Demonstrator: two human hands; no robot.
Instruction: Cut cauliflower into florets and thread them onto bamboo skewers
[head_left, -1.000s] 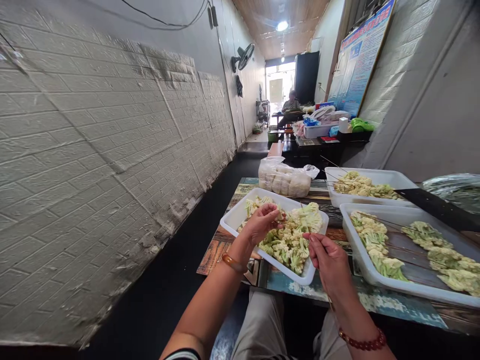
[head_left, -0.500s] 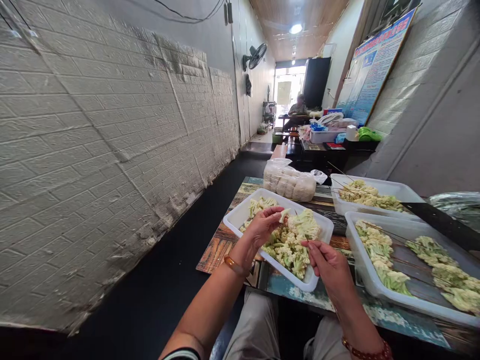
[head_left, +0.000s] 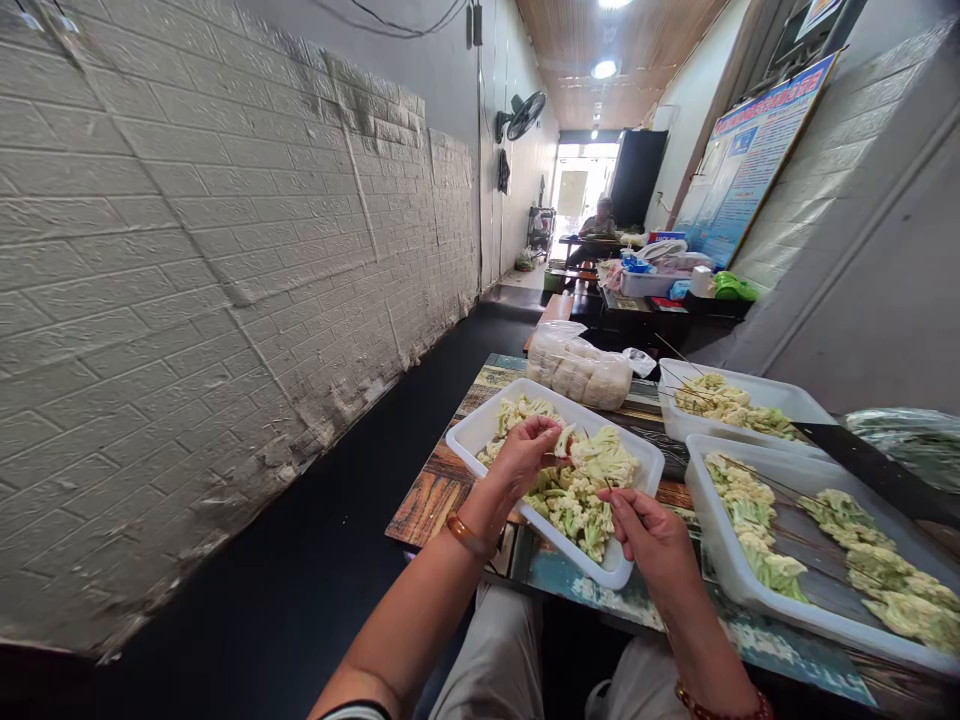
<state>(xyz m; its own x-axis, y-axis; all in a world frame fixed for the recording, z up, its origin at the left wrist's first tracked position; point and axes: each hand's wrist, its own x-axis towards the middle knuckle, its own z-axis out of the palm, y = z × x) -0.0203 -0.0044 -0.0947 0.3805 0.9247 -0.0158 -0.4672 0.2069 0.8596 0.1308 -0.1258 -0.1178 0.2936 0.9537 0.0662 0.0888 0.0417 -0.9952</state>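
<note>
My left hand (head_left: pixel 519 462) pinches a pale cauliflower floret (head_left: pixel 564 441) over a white plastic tub (head_left: pixel 471 437) of loose cauliflower (head_left: pixel 589 530). My right hand (head_left: pixel 651 535) is closed in a pinch on the near end of a thin skewer (head_left: pixel 608 487), only a short piece of which shows. Larger cauliflower pieces (head_left: pixel 609 457) sit at the skewer's far end, close beside the floret in my left fingers. How far the skewer runs into them is hidden.
To the right, a near tub (head_left: pixel 709 545) and a far tub (head_left: pixel 814 395) hold skewered cauliflower. A clear bag of round white items (head_left: pixel 581 375) lies behind my tub on the patterned table (head_left: pixel 427 500). Farther back, a person (head_left: pixel 600 218) sits at another table.
The view has shifted slightly. My left hand has dipped a little with its floret, staying beside the cauliflower on the skewer. My right hand keeps its pinch.
</note>
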